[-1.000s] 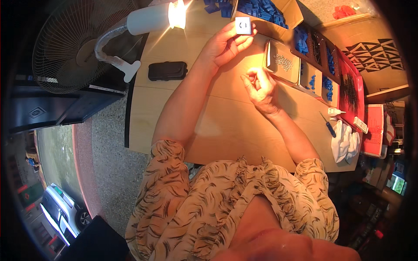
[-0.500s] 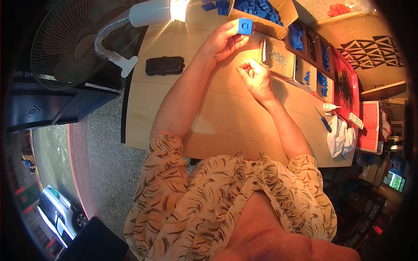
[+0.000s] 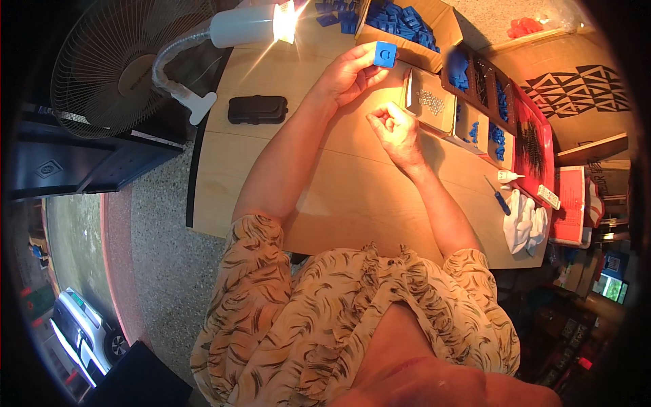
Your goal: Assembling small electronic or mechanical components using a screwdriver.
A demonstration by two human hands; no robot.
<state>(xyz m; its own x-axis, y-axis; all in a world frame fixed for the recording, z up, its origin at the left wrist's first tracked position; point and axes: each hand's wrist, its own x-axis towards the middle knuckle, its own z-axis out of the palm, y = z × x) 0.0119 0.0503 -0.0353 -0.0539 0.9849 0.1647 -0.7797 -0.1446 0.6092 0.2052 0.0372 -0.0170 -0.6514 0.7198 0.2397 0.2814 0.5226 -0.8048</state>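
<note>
left hand (image 3: 346, 80): thumb and fingers closed on a blue square piece (image 3: 385, 55), which projects past the fingertips on the far right side of that hand. the face is roughly square, so no long axis can be given; it bears a dark curved mark and is turned toward the camera.

right hand (image 3: 399, 136): apart from the piece, nearer the body and slightly to its right; the piece lies ahead of it. fingers are curled in, thumb close to the index finger. whether anything is pinched there cannot be told.

a shallow tray (image 3: 442, 124) with small silver parts (image 3: 430, 102) is just beside the right hand, on its far right.

not verifiable: the piece's rear face and the left fingertips behind it. the carton (image 3: 449, 28) of blue parts (image 3: 403, 24) is cut off by the upper edge.
</note>
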